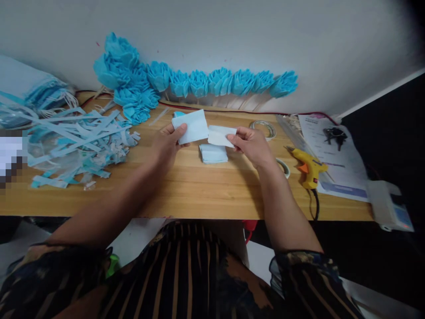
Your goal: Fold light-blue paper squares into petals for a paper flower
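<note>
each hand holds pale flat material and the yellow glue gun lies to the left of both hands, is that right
Wrong side: the head view shows the yellow glue gun to the right of both the left hand and the right hand. Each hand does hold pale flat material.

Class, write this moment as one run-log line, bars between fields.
left hand: holds larger pale piece | right hand: holds smaller pale piece | on table: pale stack, yellow glue gun

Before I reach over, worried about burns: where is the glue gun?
Head view: the glue gun lies at right, just right of the nearer tape roll.
</note>
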{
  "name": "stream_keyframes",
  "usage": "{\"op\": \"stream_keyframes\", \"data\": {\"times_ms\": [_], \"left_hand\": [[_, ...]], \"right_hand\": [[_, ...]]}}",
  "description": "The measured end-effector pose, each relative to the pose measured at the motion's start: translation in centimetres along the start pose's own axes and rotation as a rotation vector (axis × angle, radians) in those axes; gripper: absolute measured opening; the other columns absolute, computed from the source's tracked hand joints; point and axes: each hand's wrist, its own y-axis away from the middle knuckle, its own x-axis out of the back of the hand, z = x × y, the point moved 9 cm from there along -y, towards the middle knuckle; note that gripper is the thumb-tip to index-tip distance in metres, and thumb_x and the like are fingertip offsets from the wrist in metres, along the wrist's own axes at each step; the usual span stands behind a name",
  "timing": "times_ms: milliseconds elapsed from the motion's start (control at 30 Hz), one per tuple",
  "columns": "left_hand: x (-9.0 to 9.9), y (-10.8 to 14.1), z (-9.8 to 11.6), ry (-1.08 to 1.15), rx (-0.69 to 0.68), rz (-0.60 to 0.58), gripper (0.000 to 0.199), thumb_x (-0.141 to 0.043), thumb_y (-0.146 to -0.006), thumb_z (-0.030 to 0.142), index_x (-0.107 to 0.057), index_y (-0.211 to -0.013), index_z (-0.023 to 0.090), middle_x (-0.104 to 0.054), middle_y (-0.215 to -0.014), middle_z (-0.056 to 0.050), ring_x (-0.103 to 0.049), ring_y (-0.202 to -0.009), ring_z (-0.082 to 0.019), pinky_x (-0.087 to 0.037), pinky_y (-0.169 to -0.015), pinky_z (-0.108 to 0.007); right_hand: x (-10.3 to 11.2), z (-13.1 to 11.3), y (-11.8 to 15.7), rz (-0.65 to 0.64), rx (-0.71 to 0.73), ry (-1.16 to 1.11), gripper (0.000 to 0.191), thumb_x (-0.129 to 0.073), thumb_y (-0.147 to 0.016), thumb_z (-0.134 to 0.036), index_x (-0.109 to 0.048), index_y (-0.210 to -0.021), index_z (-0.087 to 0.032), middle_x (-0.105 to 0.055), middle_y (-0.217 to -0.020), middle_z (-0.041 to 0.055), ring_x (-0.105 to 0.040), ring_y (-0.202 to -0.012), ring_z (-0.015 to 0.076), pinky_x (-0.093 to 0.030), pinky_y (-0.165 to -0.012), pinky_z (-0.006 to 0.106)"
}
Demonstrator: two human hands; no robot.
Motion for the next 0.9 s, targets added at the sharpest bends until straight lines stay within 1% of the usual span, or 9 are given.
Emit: {"op": "stream_keyframes", "data": {"times_ms": [33, 100, 167, 333, 533, 633, 700, 800, 900], "left_hand": [[0.1, 0.0, 0.2, 0.004, -0.002, 0.003, 0.025, -0.079, -0.085, 0.031, -0.074, -0.106, 0.018, -0.080, -0.100, -0.007, -0.072, -0.097, -0.020, -0.057, -0.072, -0.025], [0.0, -0.1, 0.3, 0.007, -0.003, -0.004, 0.024, -0.078, -0.086, 0.032, -0.073, -0.105, 0.019, -0.079, -0.102, -0.007, -0.072, -0.099, -0.020, -0.056, -0.071, -0.025], [-0.1, 0.0, 0.4, 0.011, -0.004, -0.008, 0.023, -0.078, -0.087, 0.031, -0.073, -0.105, 0.018, -0.079, -0.103, -0.007, -0.072, -0.097, -0.020, -0.055, -0.070, -0.024], [-0.3, 0.2, 0.5, 0.030, -0.001, -0.010, 0.018, -0.074, -0.089, 0.026, -0.073, -0.104, 0.017, -0.079, -0.101, -0.007, -0.072, -0.089, -0.018, -0.053, -0.064, -0.022], [-0.3, 0.0, -0.4, 0.049, 0.058, -0.023, 0.026, -0.080, -0.085, 0.031, -0.072, -0.106, 0.018, -0.078, -0.092, -0.006, -0.074, -0.092, -0.020, -0.059, -0.073, -0.027], [-0.6, 0.0, -1.2, 0.066, 0.120, -0.044, 0.026, -0.081, -0.085, 0.030, -0.071, -0.106, 0.018, -0.078, -0.092, -0.006, -0.074, -0.091, -0.021, -0.061, -0.077, -0.029], [-0.8, 0.1, -1.5, 0.079, 0.146, -0.067, 0.025, -0.080, -0.085, 0.029, -0.071, -0.104, 0.017, -0.078, -0.095, -0.007, -0.074, -0.092, -0.020, -0.062, -0.080, -0.030], [-1.1, 0.1, -1.5, 0.101, 0.155, -0.096, 0.022, -0.079, -0.087, 0.028, -0.071, -0.104, 0.017, -0.079, -0.100, -0.008, -0.074, -0.097, -0.019, -0.061, -0.085, -0.030], [-1.0, 0.2, -1.4, 0.124, 0.164, -0.077, 0.014, -0.075, -0.090, 0.024, -0.071, -0.101, 0.017, -0.078, -0.102, -0.007, -0.074, -0.100, -0.020, -0.060, -0.090, -0.033]], "right_hand": [[0.0, 0.3, 0.0, -0.025, -0.018, -0.010, 0.022, -0.075, -0.082, -0.039, -0.068, -0.086, -0.019, -0.053, -0.060, -0.0048, -0.044, -0.054, 0.0095, -0.035, -0.055, 0.026], [-0.4, 0.7, 0.0, -0.087, -0.047, -0.006, 0.032, -0.076, -0.081, -0.039, -0.071, -0.105, -0.018, -0.054, -0.062, -0.0055, -0.045, -0.054, 0.0099, -0.036, -0.056, 0.026], [-0.9, 1.0, 0.1, -0.148, -0.062, 0.023, 0.041, -0.077, -0.082, -0.039, -0.071, -0.117, -0.018, -0.055, -0.062, -0.0054, -0.046, -0.055, 0.0108, -0.038, -0.057, 0.027], [-1.7, 1.3, 0.3, -0.211, -0.075, 0.088, 0.044, -0.075, -0.086, -0.040, -0.070, -0.125, -0.019, -0.057, -0.062, -0.0042, -0.048, -0.055, 0.0127, -0.041, -0.058, 0.029], [-2.3, 1.3, 0.5, -0.235, -0.076, 0.170, 0.046, -0.074, -0.087, -0.037, -0.068, -0.129, -0.020, -0.055, -0.057, -0.0062, -0.047, -0.052, 0.0126, -0.038, -0.055, 0.028], [-1.9, 1.3, 0.5, -0.213, -0.068, 0.235, 0.044, -0.075, -0.085, -0.036, -0.071, -0.126, -0.020, -0.061, -0.060, -0.0038, -0.053, -0.055, 0.0138, -0.040, -0.056, 0.028], [-1.3, 1.1, 0.4, -0.170, -0.032, 0.318, 0.044, -0.076, -0.085, -0.040, -0.073, -0.124, -0.020, -0.067, -0.066, -0.0008, -0.058, -0.060, 0.0156, -0.043, -0.061, 0.030], [-0.2, 0.2, 0.3, -0.063, 0.062, 0.460, 0.042, -0.074, -0.086, -0.047, -0.076, -0.118, -0.020, -0.073, -0.077, 0.0034, -0.062, -0.070, 0.0182, -0.044, -0.068, 0.032], [0.0, -1.1, 0.4, 0.011, 0.195, 0.489, 0.035, -0.070, -0.088, -0.043, -0.079, -0.112, -0.019, -0.075, -0.087, 0.0058, -0.064, -0.079, 0.0197, -0.045, -0.073, 0.033]]}}
